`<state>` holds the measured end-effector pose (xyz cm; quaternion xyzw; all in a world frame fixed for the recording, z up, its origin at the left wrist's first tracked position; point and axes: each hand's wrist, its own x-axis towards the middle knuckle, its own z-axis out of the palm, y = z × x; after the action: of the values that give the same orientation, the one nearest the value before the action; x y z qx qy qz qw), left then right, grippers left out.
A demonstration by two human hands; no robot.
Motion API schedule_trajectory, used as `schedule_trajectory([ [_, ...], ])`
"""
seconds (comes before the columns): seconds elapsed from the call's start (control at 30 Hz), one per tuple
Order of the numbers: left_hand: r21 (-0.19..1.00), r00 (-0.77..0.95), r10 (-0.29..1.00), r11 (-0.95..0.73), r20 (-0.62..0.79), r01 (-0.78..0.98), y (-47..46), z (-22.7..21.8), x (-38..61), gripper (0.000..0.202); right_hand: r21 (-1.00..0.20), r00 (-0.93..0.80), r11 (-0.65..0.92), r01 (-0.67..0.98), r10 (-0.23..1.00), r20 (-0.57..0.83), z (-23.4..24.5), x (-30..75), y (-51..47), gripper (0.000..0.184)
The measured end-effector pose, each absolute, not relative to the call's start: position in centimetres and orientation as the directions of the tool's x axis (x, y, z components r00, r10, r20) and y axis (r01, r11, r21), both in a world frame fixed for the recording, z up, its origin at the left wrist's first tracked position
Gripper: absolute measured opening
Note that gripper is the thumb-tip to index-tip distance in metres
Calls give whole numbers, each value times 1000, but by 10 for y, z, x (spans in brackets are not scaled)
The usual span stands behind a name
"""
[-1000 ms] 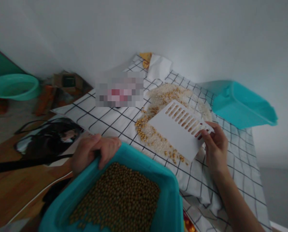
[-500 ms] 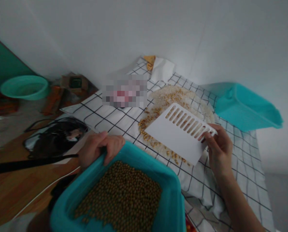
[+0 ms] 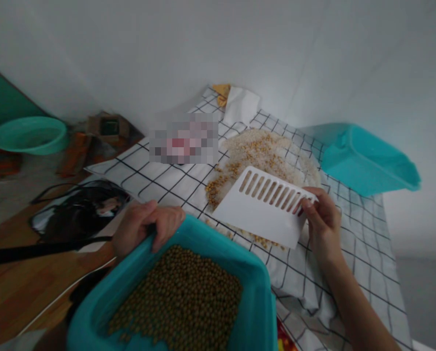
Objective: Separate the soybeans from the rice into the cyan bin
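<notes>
Your one view looks out from your own head, above the near side of the grid-checked cloth, facing forward and down across it. You are close: the turquoise tub, on the near side of the cloth, runs off your bottom edge. Beyond the cloth you face the white wall; to its left, you look farther down to the wooden floor.

Near tub partly below frame

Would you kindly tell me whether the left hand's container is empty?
Not empty: the teal container holds beans, with inner walls showing above them.
</notes>
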<state>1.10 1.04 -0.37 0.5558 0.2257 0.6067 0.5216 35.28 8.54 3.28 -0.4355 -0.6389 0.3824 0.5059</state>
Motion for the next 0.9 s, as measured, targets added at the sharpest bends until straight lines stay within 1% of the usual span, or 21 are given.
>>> schedule_trajectory([
  [0.13, 871, 256, 854, -365, 454, -329, 13, 5, 8, 69, -927, -104, 313, 206, 949, 297, 34, 351, 83, 14],
  [0.23, 885, 286, 851, -356, 440, -300, 14, 8, 6, 68, -932, -134, 308, 190, 949, 287, 35, 350, 81, 14],
  [0.43, 866, 285, 834, -379, 472, -325, 13, 5, 5, 68, -941, -159, 283, 187, 954, 255, 35, 349, 79, 13],
  [0.53, 868, 276, 841, -374, 466, -325, 13, 5, 7, 68, -942, -170, 271, 198, 956, 239, 35, 347, 77, 13],
  [0.63, 868, 231, 859, -373, 457, -328, 12, 5, 10, 68, -944, -173, 265, 198, 957, 232, 37, 345, 75, 12],
  [0.73, 874, 245, 857, -374, 454, -309, 13, 6, 10, 69, -943, -177, 258, 211, 959, 223, 38, 344, 74, 13],
  [0.9, 865, 231, 856, -379, 463, -329, 13, 5, 7, 69, -944, -259, 263, 198, 943, 208, 38, 345, 75, 12],
])
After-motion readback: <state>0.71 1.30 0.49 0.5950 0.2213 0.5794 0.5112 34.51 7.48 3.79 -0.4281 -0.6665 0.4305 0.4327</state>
